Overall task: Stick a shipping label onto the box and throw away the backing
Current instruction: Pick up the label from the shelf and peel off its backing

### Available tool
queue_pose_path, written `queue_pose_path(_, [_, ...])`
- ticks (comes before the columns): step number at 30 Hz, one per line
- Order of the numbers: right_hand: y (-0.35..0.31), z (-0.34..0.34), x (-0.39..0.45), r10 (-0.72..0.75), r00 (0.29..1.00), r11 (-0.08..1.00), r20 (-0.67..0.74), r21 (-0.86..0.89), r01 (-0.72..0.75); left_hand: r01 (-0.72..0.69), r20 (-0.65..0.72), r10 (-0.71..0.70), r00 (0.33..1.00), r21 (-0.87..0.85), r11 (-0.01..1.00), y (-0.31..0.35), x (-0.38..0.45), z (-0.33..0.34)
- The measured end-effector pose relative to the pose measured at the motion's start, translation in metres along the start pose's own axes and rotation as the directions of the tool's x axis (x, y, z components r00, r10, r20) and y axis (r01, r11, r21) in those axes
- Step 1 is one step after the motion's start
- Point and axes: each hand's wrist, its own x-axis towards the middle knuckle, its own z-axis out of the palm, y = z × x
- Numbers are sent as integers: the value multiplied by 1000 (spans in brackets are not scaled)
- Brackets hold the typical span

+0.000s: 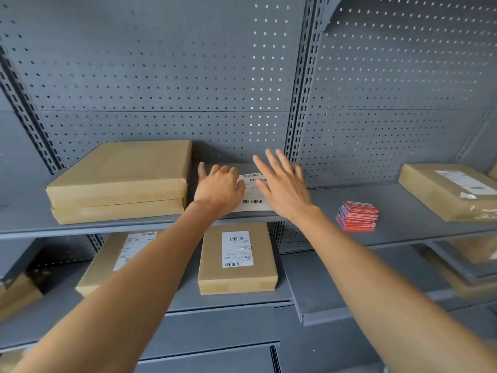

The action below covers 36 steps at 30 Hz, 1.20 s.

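Observation:
A white shipping label point(252, 193) with barcodes lies flat on the upper grey shelf point(408, 211), between my two hands. My left hand point(217, 188) rests on its left part, fingers curled with the tips on the paper and the thumb spread away to the left. Whether it grips the label is hidden. My right hand point(282, 184) hovers over the label's right side, open with the fingers spread. Two plain brown boxes point(118, 181) are stacked just left of my left hand and show no label.
On the lower shelf sit two labelled brown boxes, one in the middle point(238, 265) and one on the left point(118, 259). Another labelled box point(449, 189) is at the far right of the upper shelf. A stack of red cards point(356, 216) lies right of my right hand. Pegboard backs the shelves.

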Motion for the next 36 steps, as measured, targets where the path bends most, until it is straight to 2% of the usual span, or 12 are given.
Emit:
queue_pose_path(2, [-1,0,-3,-18,997,1000,72,17,17,4,29,-4,1000,31,1000,0,-2,-2])
queue_pose_path(7, [-3,5,-13,-34,996,999,79,30,31,-45,81,43,996,20,999,-1,-13,2])
queue_pose_path(14, [-11,-1,-32,-132,968,988,213,111,110,-5,65,7,998,-25,1000,-3,-20,0])
queue_pose_path(18, [-13,-7,-40,-181,964,982,194,91,166,20,57,-16,998,-72,997,-5,-25,-4])
queue_pose_path(21, [-13,-14,-42,-226,964,971,140,118,210,101,25,-98,995,-194,976,-5,-29,-7])
queue_pose_path(24, [-15,-19,-45,-244,968,964,54,118,237,142,-7,-155,988,-363,921,-8,-32,-11])
queue_pose_path(27, [-17,-21,-45,-214,974,970,-69,106,221,148,-32,-183,983,-462,874,-8,-36,-20])
queue_pose_path(30, [-21,-28,-42,-149,966,983,-213,73,168,198,35,-219,975,-586,786,-8,-38,-32])
queue_pose_path(32, [-23,-31,-37,-115,955,986,-272,83,143,233,113,-215,970,-689,687,-8,-37,-38])
queue_pose_path(34, [-23,-33,-29,-85,945,987,-317,100,122,262,184,-196,963,-798,542,-7,-36,-44])
queue_pose_path(36, [-23,-35,-21,-93,923,986,-374,94,138,253,195,-179,964,-876,410,-4,-36,-53])
